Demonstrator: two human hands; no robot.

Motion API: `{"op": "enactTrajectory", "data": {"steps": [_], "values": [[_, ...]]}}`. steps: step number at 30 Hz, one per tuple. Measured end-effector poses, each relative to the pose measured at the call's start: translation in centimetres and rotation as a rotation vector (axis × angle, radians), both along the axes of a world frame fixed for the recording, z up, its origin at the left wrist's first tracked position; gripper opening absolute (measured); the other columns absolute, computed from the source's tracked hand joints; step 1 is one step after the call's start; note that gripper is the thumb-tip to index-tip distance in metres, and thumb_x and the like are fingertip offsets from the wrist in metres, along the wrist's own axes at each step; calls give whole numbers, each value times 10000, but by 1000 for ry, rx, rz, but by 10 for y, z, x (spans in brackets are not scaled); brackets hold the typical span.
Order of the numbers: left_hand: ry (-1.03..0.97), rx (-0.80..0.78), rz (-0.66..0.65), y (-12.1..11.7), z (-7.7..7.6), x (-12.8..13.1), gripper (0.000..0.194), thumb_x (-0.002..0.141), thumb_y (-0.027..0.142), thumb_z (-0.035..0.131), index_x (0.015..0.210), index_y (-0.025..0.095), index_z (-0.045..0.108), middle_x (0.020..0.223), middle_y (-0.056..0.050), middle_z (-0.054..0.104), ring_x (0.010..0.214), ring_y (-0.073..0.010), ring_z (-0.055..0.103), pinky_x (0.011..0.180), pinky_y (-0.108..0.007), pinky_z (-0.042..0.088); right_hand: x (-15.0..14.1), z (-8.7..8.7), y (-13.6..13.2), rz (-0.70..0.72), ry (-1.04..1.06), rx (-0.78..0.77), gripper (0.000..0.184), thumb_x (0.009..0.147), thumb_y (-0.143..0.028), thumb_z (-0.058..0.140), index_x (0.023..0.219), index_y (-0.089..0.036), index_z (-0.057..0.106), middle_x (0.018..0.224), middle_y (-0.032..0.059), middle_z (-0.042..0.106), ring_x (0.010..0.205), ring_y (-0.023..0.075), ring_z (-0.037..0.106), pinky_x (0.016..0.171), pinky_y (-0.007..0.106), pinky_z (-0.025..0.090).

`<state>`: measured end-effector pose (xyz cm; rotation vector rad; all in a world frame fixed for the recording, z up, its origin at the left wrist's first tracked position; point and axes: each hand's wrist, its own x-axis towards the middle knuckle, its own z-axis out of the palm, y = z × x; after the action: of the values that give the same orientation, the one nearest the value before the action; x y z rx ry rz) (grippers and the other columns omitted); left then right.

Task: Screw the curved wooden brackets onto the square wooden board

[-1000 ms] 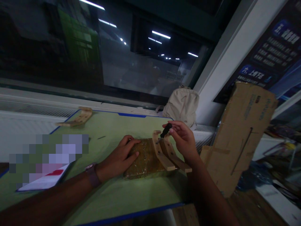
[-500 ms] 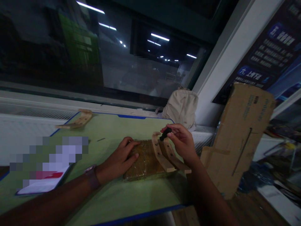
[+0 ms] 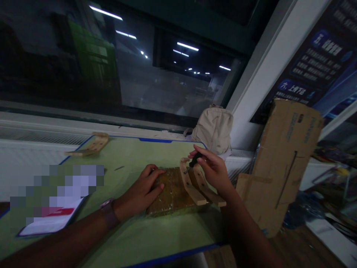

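Observation:
A brown block (image 3: 164, 197) wrapped in clear tape lies on the green-topped table. My left hand (image 3: 145, 188) holds its left end, thumb on the top and fingers bent at the far corner. Across the right part of the block rest two curved wooden pieces with holes, the left one (image 3: 190, 186) and the right one (image 3: 205, 186), side by side. Closed around the black handle of a screwdriver (image 3: 194, 160), my right hand (image 3: 213, 167) tilts it so the thin shaft points down at a hole in the left piece. Whether the tip sits in a screw is too small to tell.
A third curved wooden piece (image 3: 93, 145) lies at the table's far left corner. A thin dark metal piece (image 3: 119, 168) and a partly blurred sheet (image 3: 52, 219) are on the table (image 3: 125, 150). Beyond stand a beige backpack (image 3: 213, 126) and tall cardboard (image 3: 290, 160).
The screwdriver has come down slightly, its shaft now showing against the left wooden piece's hole. My left hand stays on the block. The whole view has shifted a little.

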<state>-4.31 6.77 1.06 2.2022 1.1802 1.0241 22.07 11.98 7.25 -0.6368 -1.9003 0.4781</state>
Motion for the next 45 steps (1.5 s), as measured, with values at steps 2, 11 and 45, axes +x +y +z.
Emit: {"op": "enactTrajectory", "data": {"steps": [2, 11, 45], "values": [[-7, 3, 7, 0, -1, 0, 333, 970, 298, 496, 1285, 208, 560, 1249, -110, 505, 1182, -274, 539, 1041, -463, 483, 0, -1, 0, -125, 20, 52, 337, 904, -313, 692, 1240, -290, 688, 1013, 42, 775, 910, 193, 738, 840, 373, 607], [-13, -8, -4, 0, -3, 0, 362, 987, 323, 473, 1319, 199, 545, 1271, -116, 472, 1183, -280, 526, 1047, -490, 470, 1, 5, -5, -202, -104, 213, 332, 905, -289, 693, 1234, -327, 691, 1066, 38, 795, 946, 216, 754, 853, 389, 620], [-2, 3, -19, 1, -4, 0, 353, 991, 304, 458, 1323, 203, 520, 1261, -105, 451, 1184, -272, 506, 1044, -475, 460, 1, 2, 0, 15, -19, 18, 298, 952, -288, 627, 1248, -303, 650, 1205, 73, 681, 1152, 224, 655, 1039, 450, 533]]}}
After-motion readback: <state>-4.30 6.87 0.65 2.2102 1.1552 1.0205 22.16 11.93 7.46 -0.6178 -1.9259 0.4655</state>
